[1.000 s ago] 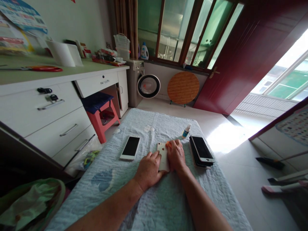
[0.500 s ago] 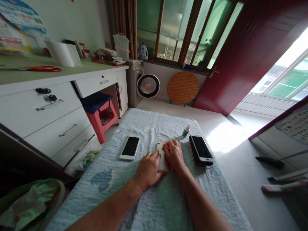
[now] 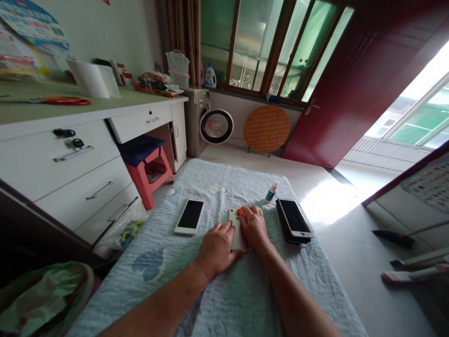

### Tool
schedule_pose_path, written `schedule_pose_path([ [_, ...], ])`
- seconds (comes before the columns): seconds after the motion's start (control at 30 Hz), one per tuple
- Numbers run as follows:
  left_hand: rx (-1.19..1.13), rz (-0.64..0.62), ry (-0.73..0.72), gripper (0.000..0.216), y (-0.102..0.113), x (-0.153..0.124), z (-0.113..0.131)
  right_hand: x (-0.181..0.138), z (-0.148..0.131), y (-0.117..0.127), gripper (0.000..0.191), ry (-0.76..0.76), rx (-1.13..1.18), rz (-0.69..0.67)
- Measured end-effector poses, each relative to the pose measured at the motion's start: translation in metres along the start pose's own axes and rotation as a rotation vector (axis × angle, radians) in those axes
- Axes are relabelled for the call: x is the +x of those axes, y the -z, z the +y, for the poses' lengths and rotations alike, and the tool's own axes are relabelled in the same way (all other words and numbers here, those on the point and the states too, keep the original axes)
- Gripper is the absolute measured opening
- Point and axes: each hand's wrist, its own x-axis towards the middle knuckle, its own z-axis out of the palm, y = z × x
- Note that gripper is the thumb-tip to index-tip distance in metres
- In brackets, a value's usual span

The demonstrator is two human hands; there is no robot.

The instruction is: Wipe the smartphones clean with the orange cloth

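Observation:
A pale smartphone [image 3: 238, 239] lies back side up on the cloth-covered table [image 3: 224, 178], its camera at the far end. My left hand [image 3: 216, 245] grips its left edge, with the thumb across the near end. Bunched under the fingers of my right hand [image 3: 255, 227] is an orange cloth [image 3: 241, 212], pressed on the phone's upper right part. To the left rests a white smartphone [image 3: 189, 216] with a dark screen facing up. A stack of smartphones [image 3: 294, 220] sits to the right, a white one on top. Behind it stands a small spray bottle [image 3: 271, 192].
A pink stool [image 3: 149, 173] stands by the white desk [image 3: 87, 164] on the left. Beyond the table are a washing machine [image 3: 196, 117] with its door open and a folded round table [image 3: 267, 128]. A bin [image 3: 87, 276] is at the lower left.
My right hand and the orange cloth have shifted very slightly on the phone's back; less of the cloth shows now. My left hand keeps its place.

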Motion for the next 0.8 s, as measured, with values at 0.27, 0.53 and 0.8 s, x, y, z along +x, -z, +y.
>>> schedule_pose_path([
  [0.27, -0.007, -0.02, -0.016, 0.054, 0.006, 0.001, 0.002, 0.014, -0.005, 0.002, 0.018, -0.006, -0.1, -0.111],
  [0.53, -0.049, 0.001, -0.027, 0.054, 0.005, 0.001, 0.001, 0.025, -0.021, -0.004, 0.02, -0.025, -0.124, -0.135],
  [0.8, -0.019, -0.012, -0.01, 0.054, 0.008, 0.001, 0.003, 0.028, -0.03, -0.006, 0.019, 0.061, -0.087, -0.19],
])
